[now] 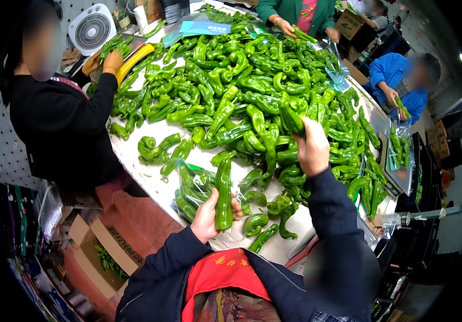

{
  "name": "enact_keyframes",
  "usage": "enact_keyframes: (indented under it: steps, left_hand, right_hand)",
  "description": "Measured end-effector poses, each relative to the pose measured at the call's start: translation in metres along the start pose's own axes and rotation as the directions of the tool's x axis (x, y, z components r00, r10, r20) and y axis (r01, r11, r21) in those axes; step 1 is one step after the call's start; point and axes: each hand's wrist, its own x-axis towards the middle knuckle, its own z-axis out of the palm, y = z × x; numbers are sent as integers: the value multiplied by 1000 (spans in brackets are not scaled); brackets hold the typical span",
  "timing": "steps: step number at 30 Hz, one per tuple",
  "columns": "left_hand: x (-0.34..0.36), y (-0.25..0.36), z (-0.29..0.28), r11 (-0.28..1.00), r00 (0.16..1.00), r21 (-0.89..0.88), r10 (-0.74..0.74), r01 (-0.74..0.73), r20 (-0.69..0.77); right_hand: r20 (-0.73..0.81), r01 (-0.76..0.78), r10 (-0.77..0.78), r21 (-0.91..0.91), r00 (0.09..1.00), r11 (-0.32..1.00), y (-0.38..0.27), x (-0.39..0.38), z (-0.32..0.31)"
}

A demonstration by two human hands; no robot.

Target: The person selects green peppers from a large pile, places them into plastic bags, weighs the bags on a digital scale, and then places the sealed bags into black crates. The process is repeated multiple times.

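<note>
Long green peppers (266, 83) lie heaped across a white table (145, 174). Near the front edge, my left hand (208, 214) grips one large, fairly straight green pepper (223, 196), held upright with its lower end by my fingers. Further forward and to the right, my right hand (313, 147) holds another green pepper (290, 115) over the heap, its tip pointing away from me. Beside my left hand lies a clear plastic bag (190, 188) with several peppers inside.
Co-workers handle peppers at the left (59, 115), the far side (295, 16) and the right (397, 80). A scale (400, 161) with a bag of peppers stands at the right edge. An opened cardboard box (94, 257) sits on the floor at lower left. A white fan (92, 28) stands far left.
</note>
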Motion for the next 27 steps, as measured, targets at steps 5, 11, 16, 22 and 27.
enact_keyframes:
  steps: [5, 11, 16, 22, 27]
  left_hand:
    - [1, -10, 27, 995, 996, -88, 44, -37, 83]
    - [-4, -20, 15, 992, 998, -118, 50, -46, 32]
    - [-8, -27, 16, 993, 998, -115, 37, -31, 48]
    - [-14, -29, 19, 993, 994, -48, 112, -110, 20]
    - [-49, -13, 19, 983, 983, 48, 179, -178, -34]
  right_hand:
    - [366, -435, 265, 536, 892, 723, -103, -76, -5]
    - [399, -470, 283, 521, 872, 713, -134, -121, 19]
    - [454, -509, 284, 512, 844, 692, -132, -130, 12]
    - [436, -502, 285, 543, 854, 673, -131, -135, 16]
    - [590, -672, 322, 671, 740, 314, -142, -131, 9]
